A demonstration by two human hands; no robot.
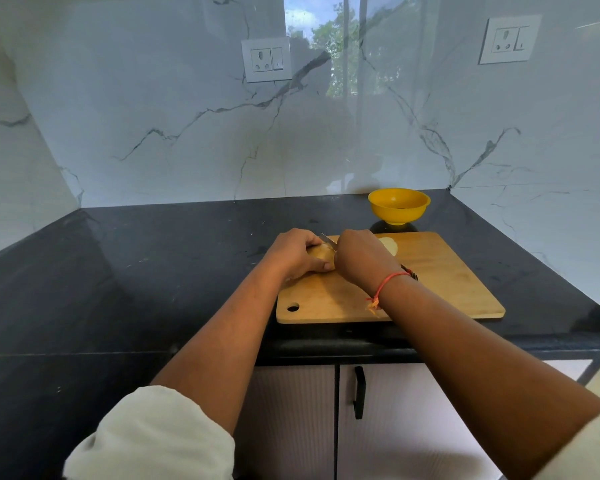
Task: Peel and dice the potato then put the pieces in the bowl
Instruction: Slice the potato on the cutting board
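Wooden cutting board (447, 278): left hand (293, 252) grips potato (321, 253), right hand (361, 258) clasps knife (328, 240) over it; yellow bowl (399, 213) at one o'clock.

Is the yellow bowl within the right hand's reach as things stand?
Probably yes: the round yellow bowl stands just past the wooden cutting board, nothing tall between, though the right hand grips a knife.
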